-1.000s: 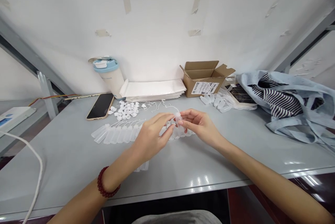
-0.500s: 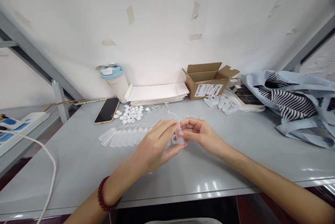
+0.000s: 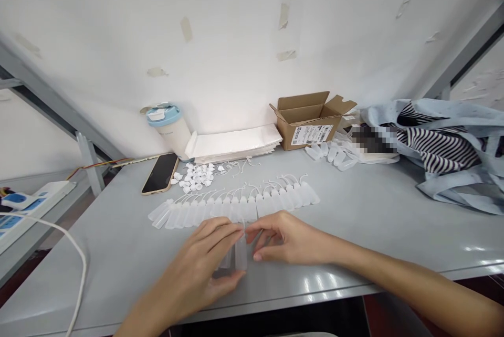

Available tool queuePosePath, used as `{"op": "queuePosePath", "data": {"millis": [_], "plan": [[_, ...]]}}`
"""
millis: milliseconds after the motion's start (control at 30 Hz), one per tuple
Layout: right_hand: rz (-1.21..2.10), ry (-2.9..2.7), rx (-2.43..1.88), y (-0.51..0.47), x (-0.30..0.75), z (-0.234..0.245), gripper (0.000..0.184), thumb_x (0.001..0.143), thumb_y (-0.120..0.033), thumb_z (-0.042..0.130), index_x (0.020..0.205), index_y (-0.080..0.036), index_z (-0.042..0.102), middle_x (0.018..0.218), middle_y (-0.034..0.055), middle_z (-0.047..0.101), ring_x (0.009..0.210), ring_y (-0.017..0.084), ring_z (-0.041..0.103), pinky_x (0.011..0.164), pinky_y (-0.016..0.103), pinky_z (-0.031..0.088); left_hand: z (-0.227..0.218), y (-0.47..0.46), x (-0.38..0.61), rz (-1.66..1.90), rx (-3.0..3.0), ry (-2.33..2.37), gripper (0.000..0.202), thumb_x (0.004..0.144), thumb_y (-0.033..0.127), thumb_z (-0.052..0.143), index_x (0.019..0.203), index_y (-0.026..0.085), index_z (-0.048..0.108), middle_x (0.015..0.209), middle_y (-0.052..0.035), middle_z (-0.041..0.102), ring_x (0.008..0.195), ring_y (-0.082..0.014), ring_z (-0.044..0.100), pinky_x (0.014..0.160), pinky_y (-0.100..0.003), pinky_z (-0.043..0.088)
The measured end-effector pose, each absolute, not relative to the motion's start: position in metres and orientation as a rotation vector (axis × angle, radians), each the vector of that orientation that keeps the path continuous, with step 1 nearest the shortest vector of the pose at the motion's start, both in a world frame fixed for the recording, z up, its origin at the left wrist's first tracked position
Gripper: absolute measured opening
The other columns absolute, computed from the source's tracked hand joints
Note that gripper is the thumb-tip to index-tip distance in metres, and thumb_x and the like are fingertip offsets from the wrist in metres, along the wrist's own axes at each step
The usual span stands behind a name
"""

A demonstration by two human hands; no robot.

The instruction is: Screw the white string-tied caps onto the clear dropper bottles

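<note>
Near the front of the table, my left hand [image 3: 205,258] pinches a translucent plastic tube [image 3: 241,254] upright between thumb at its bottom and fingers at its top. A thin white cord rises from its top. Another translucent piece shows partly behind my left fingers. My right hand [image 3: 281,237] is just right of the tube, fingers curved with the thumb apart, holding nothing I can see; its fingertips are close to the tube's top, and whether they touch is unclear. Beyond both hands lies a long row of similar corded tubes [image 3: 271,202], side by side.
White caps [image 3: 197,175] lie heaped beside a phone [image 3: 160,173], with loose cords [image 3: 236,166] nearby. Behind are a cup [image 3: 169,129], white envelopes [image 3: 236,144] and a cardboard box [image 3: 305,119]. Uncapped tubes [image 3: 334,156] and a cloth bag [image 3: 441,143] are at right.
Both hands have moved down and left, nearer the table's front edge, with the tube. My right hand has let go of the tube, and more of the row now shows.
</note>
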State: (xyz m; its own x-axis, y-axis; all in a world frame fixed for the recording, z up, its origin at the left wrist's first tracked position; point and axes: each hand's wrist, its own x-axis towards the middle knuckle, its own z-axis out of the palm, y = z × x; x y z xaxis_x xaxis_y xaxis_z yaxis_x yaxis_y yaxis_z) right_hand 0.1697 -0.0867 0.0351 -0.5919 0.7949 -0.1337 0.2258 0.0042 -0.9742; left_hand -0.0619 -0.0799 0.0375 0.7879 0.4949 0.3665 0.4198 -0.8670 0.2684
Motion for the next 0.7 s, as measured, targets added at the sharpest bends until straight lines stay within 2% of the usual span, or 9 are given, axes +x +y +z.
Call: {"op": "queuePosePath", "data": {"millis": [300,500,700], "plan": [[1.492,-1.960,-0.976,-0.088,0.165,0.036,0.040,0.077,-0.020,0.070,0.117,-0.019,0.065,0.096,0.0052,0.070,0.083,0.018,0.066,0.073,0.027,0.053,0.033,-0.079,-0.062,0.626,2.851,0.766,0.045,0.078,0.016,0.064,0.121,0.015,0.049,0.112,-0.0116,0.063,0.111,-0.0277,0.054,0.089,-0.043,0.054],[1.472,-2.030,-0.995,-0.087,0.166,0.037,0.041,0.079,-0.030,0.069,0.117,-0.018,0.064,0.100,0.0068,0.067,0.086,0.019,0.066,0.073,0.028,0.053,0.031,-0.082,-0.063,0.654,2.874,0.759,0.041,0.080,0.016,0.060,0.120,0.015,0.049,0.114,-0.0132,0.062,0.114,-0.0289,0.053,0.089,-0.045,0.053],[1.495,-2.022,-0.986,-0.087,0.164,0.034,0.049,0.071,-0.031,0.077,0.118,-0.020,0.064,0.099,0.0059,0.064,0.080,0.016,0.064,0.070,0.026,0.053,0.025,-0.083,-0.065,0.631,2.911,0.782,0.032,0.082,0.010,0.053,0.113,0.017,0.055,0.115,-0.0118,0.063,0.117,-0.0289,0.052,0.088,-0.045,0.054]]}}
